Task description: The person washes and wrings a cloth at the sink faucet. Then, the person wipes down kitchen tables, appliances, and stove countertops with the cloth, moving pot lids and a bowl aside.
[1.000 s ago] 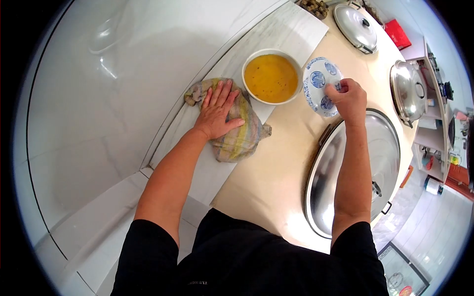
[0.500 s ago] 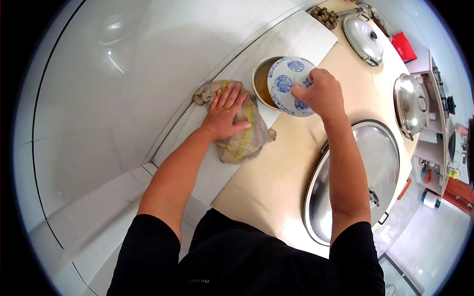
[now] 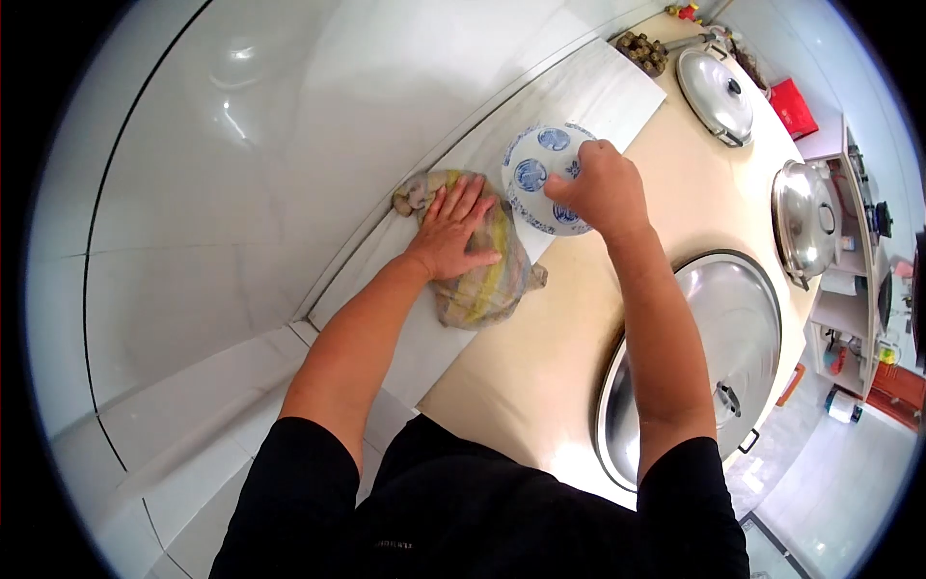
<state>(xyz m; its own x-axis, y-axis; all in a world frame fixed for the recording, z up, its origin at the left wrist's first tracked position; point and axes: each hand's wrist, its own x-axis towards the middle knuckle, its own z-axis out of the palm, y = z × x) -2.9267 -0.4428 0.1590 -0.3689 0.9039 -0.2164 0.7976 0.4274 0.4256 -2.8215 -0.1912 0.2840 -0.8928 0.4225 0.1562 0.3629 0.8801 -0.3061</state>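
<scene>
My left hand [image 3: 453,236] lies flat with fingers spread on a crumpled yellow-and-grey checked cloth [image 3: 487,288], which rests on the white marble ledge. My right hand [image 3: 603,193] pinches the top of a white lid with blue patterns [image 3: 531,176]; the knob itself is hidden by my fingers. The lid sits over the round pot seen beneath it a moment ago, and the pot is now hidden under it. The covered pot stands just right of the cloth, where the ledge meets the cream counter.
A large steel lid [image 3: 743,318] covers a wok in the cream counter [image 3: 540,357], under my right forearm. Two more steel-lidded pans [image 3: 805,217] stand farther right. A brown knobbly cluster [image 3: 641,53] and a red box [image 3: 793,108] lie at the back. White tiled wall [image 3: 241,174] borders the left.
My right hand has moved the patterned lid left, so the pot's brown inside no longer shows. My left hand stays on the cloth. The whole view has shifted slightly.
</scene>
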